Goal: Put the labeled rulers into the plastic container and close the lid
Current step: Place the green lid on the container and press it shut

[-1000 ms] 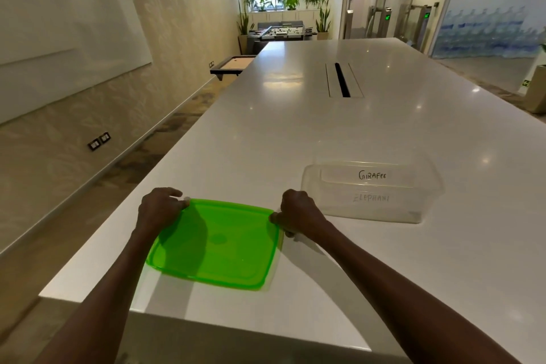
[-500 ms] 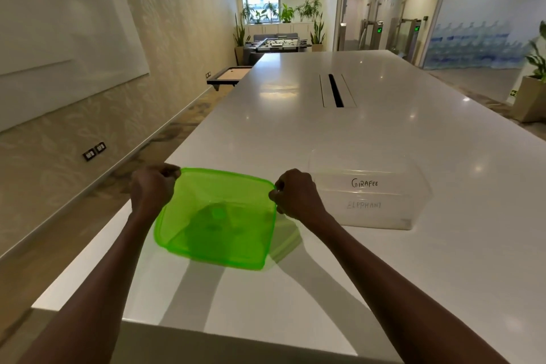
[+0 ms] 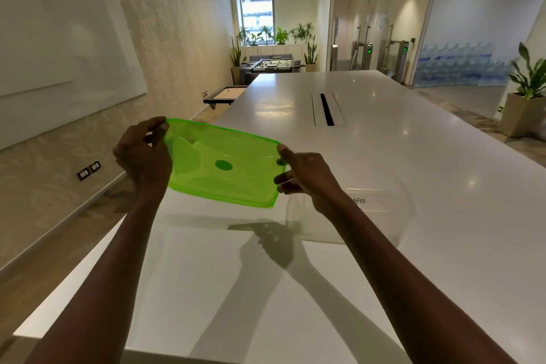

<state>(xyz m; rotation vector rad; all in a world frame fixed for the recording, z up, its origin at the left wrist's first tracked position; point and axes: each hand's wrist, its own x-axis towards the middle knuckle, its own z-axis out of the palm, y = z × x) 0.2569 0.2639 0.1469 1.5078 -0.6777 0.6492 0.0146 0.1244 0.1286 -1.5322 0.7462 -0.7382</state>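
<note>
On my far left I see a whiteboard [image 3: 59, 38] mounted on the wall. Next comes my left hand [image 3: 141, 156], its fingers curled round the left edge of the green lid [image 3: 221, 165], thumb on top near the far corner. The lid is translucent, held up in the air above the white bench [image 3: 384, 156] and tilted, its underside turned toward me, casting a shadow on the surface below. My right hand [image 3: 304, 174] pinches the lid's right edge, thumb on the upper rim and fingers curled beneath. Just right of that hand, and partly behind my wrist, the clear plastic container [image 3: 384, 221] sits on the bench, open. Inside it I can read part of a hand-written label on a ruler [image 3: 366, 201]; the rest of the contents is too faint to tell. Farther back, a dark cable slot [image 3: 326, 109] runs along the bench, and a potted plant [image 3: 526, 97] stands on the floor at far right.
</note>
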